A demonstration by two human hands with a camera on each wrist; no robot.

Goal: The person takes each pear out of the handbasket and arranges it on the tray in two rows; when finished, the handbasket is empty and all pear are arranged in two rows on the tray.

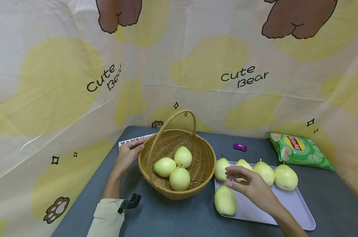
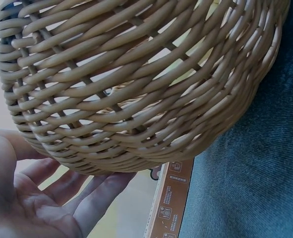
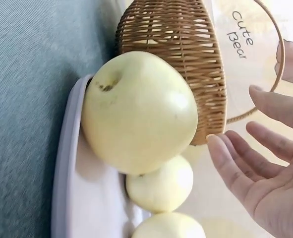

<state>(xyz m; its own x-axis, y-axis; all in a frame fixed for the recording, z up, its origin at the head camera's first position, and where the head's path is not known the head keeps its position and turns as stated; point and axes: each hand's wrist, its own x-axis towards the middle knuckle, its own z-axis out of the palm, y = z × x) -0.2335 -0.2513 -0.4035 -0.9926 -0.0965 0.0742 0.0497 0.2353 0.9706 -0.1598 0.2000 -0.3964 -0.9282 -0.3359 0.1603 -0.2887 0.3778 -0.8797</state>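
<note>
A wicker basket [image 1: 208, 158] with a tall arched handle stands mid-table in the head view, with three pale green pears [image 1: 179, 178] inside. At its left rim my left hand [image 1: 128, 154] holds on with thumb and fingers; the left wrist view shows the fingertips partly hidden by the weave. My right hand [image 1: 252, 187] hovers over a lilac tray [image 1: 300, 210], fingers loosely bent and apart, holding nothing. Several pears stand along the tray's far side, and one pear [image 1: 225, 200] sits at its near left corner. In the right wrist view that large pear [image 3: 139, 111] is apart from my fingers.
Behind the tray at the right lies a green bag of chips [image 1: 301, 149], with a small purple wrapped packet [image 1: 240, 147] to its left. A printed package [image 1: 134, 140] lies partly behind the basket. A patterned cloth [image 1: 202, 65] hangs along the table's back and left.
</note>
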